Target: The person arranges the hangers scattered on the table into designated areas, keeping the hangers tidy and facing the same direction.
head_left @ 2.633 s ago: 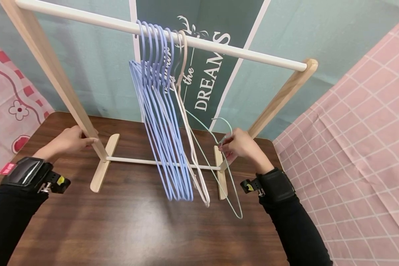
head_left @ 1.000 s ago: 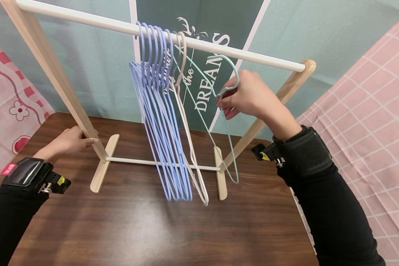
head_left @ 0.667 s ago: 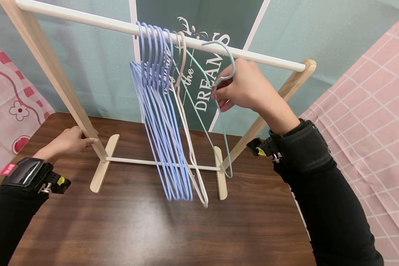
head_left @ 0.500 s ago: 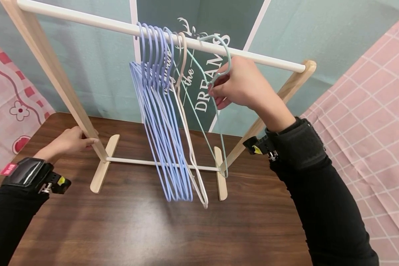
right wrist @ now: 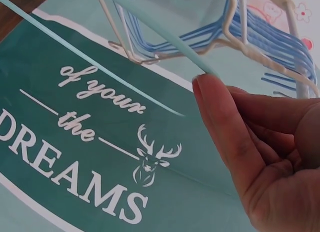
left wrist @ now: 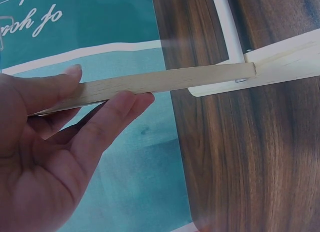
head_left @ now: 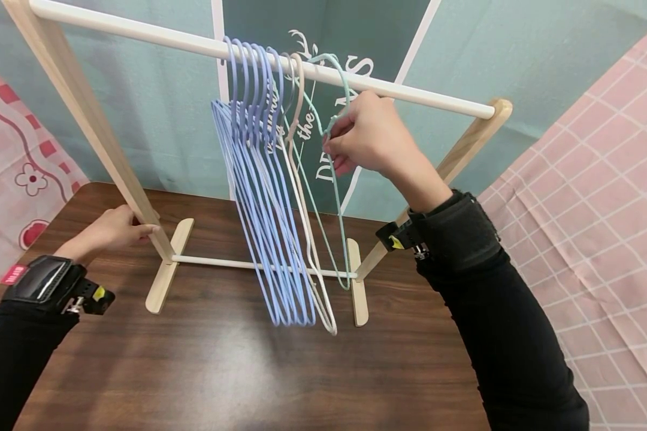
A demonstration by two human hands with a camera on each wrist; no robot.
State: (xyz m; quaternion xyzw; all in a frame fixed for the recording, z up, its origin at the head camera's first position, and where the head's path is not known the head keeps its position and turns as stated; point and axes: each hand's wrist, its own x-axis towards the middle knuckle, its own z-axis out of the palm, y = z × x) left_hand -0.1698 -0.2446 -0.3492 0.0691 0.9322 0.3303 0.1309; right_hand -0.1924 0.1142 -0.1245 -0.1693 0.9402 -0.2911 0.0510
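Observation:
My right hand (head_left: 369, 134) pinches a mint green hanger (head_left: 338, 203) at the neck under its hook. That hook passes over the white top bar (head_left: 420, 99) of a wooden rack, just right of the other hangers. In the right wrist view the fingers hide the hanger's neck. My left hand (head_left: 113, 228) holds the rack's left wooden post (head_left: 94, 129) low down; the left wrist view shows thumb and fingers on either side of the post (left wrist: 170, 79). Several blue hangers (head_left: 264, 209) hang together on the bar, with a beige-white hanger (head_left: 315, 251) at their right.
The rack stands on a dark wooden table (head_left: 205, 365) on two wooden feet (head_left: 169, 266), joined by a thin white rod (head_left: 215, 261). Behind it hangs a teal cloth (head_left: 183, 120) with printed words. A pink checked cloth (head_left: 598, 209) borders the right side.
My right hand has lifted the green hanger from low by the right foot up to the bar, then moved it left towards the other hangers. My left hand has stayed on the post.

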